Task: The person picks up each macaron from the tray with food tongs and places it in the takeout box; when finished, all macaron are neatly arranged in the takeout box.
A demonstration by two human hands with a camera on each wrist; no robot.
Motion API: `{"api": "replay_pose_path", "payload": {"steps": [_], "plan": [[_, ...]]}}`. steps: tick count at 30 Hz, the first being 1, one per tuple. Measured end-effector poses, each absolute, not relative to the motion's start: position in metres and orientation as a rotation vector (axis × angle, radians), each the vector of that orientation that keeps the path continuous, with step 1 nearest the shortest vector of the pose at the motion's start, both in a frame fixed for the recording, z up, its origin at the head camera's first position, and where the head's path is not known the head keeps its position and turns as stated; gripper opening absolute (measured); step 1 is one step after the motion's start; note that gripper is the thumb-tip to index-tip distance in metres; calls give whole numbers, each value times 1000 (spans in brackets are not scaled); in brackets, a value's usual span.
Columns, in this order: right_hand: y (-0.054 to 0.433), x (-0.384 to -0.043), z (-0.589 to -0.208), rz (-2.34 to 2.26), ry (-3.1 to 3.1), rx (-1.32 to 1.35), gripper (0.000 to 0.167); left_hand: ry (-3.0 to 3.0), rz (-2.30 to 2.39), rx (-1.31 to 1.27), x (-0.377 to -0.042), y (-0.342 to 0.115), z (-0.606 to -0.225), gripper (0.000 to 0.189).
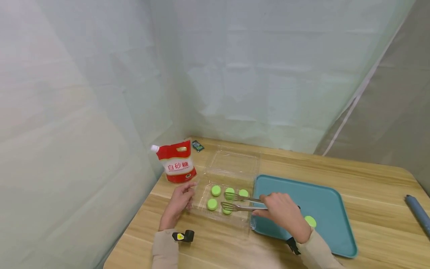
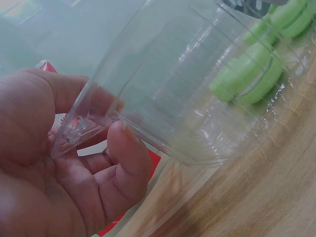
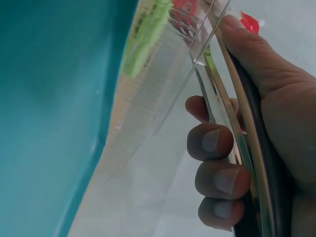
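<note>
Several light-green macarons (image 1: 212, 204) sit in a clear plastic box (image 1: 220, 219), its lid (image 1: 231, 162) folded open toward the back. At the box's left side my left hand (image 1: 177, 203) holds the rim; the left wrist view shows thumb and fingers round a clear corner (image 2: 79, 129). My right hand (image 1: 283, 213) grips metal tongs (image 1: 246, 208) from the right, fingers wrapped round the handles in the right wrist view. The slotted tong heads are spread apart over the box and overlap macarons in the middle and front. One more macaron (image 1: 310, 221) lies on the teal tray (image 1: 322, 201).
Behind my left hand stands a red and white sugar pouch (image 1: 178, 164) with a white cap. A small dark packet (image 1: 197, 146) lies at the table's back edge. On the far right is a grey-blue cylindrical object (image 1: 417, 213). Pale sheeting (image 1: 262, 74) hangs behind the wooden table.
</note>
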State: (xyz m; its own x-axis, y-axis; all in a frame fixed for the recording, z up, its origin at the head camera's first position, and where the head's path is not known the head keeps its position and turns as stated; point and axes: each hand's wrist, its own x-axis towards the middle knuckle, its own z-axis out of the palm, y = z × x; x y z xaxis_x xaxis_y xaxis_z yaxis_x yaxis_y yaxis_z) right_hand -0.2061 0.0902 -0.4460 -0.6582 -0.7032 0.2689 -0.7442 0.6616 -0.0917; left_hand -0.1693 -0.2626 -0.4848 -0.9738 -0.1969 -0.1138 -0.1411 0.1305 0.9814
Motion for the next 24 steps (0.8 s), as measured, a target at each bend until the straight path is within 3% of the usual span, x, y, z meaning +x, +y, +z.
{"api": "replay_pose_path", "payload": {"steps": [8, 18, 24], "plan": [[92, -203, -441, 372, -2705, 1192, 36, -2320, -2008, 334, -170, -264, -483, 36], [123, -195, -435, 426, -2880, 1001, 61, -2346, -1987, 359, -166, -264, -484, 38], [150, -190, -428, 371, -2900, 870, 63, -2343, -1990, 329, -168, -263, -485, 38]]}}
